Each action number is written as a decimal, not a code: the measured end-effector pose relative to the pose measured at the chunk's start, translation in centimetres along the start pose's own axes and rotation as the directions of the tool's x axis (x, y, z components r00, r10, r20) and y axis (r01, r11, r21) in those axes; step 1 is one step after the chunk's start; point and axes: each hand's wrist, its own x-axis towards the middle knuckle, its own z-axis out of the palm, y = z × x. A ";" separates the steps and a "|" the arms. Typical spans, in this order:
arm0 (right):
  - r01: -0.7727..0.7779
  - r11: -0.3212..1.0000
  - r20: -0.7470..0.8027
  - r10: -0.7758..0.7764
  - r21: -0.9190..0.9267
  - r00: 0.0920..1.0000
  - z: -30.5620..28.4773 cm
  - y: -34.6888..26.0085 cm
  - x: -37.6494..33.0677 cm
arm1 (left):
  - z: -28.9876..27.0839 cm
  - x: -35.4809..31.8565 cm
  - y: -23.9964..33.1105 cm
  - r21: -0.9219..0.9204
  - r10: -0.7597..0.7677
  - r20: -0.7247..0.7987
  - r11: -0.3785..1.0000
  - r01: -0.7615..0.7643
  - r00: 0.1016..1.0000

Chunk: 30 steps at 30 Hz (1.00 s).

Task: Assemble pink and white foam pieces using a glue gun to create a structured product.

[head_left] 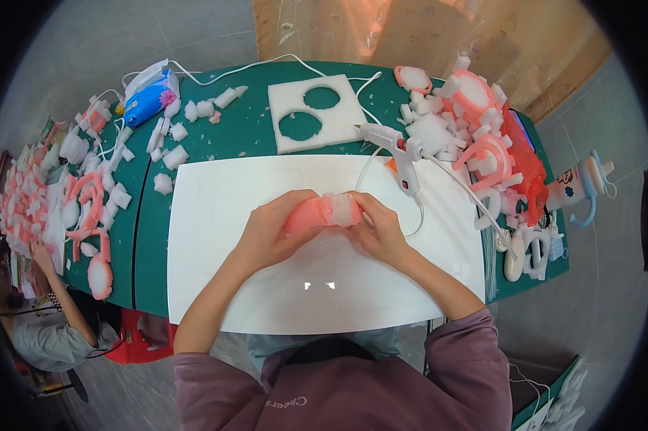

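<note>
On green table (230,126), white board (324,309); grey floor (202,32) beyond; left fingers (297,199), right fingers (370,205) grasping pink-white foam piece (324,211).

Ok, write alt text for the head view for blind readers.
A person's left grip and right grip hold a pink-and-white foam piece over a white board on a green table. At the board's far edge are a glue gun and a foam sheet with two holes; foam scraps lie to both sides. Another person is at far left.
</note>
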 end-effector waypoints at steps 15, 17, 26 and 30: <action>0.234 0.965 -0.109 -0.247 -0.117 0.963 -0.6 -2.8 1.5 | 0.5 0.3 -0.2 0.056 0.158 -0.120 0.987 -0.152 0.980; 0.225 0.968 -0.114 -0.237 -0.113 0.965 -0.6 -2.8 1.4 | 0.7 0.4 -0.2 0.008 0.162 -0.122 0.987 -0.162 0.979; 0.221 0.973 -0.149 -0.229 -0.070 0.962 -0.3 -2.5 1.2 | 0.6 0.3 -0.1 -0.111 0.121 -0.083 0.985 -0.130 0.989; 0.198 0.979 -0.146 -0.202 -0.038 0.968 -0.3 -2.7 1.2 | 0.6 0.4 0.1 -0.134 0.100 -0.063 0.985 -0.108 0.993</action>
